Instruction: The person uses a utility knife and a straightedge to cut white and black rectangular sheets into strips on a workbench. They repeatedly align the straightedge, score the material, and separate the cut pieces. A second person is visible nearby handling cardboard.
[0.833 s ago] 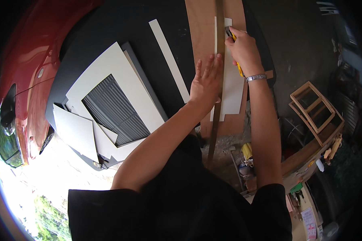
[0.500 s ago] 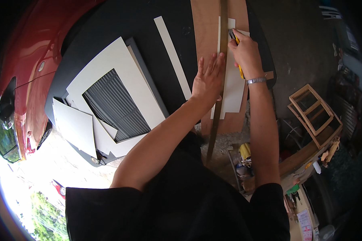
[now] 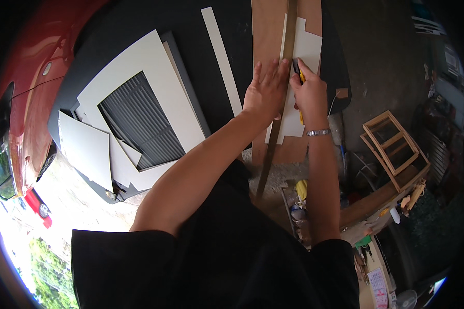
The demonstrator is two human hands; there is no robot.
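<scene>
White card (image 3: 307, 51) lies on a brown board (image 3: 267, 31). Left hand (image 3: 265, 92) presses flat on the long ruler (image 3: 288, 36); right hand (image 3: 309, 95) grips a yellow knife (image 3: 298, 69). Best hold the ruler firm, blade tight against its edge.

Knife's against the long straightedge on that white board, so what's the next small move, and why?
Probably draw the knife toward the body along the straightedge. The right hand holds the knife at the straightedge's right side, the left hand lies flat on the straightedge over the white board, and white board shows below the knife.
</scene>
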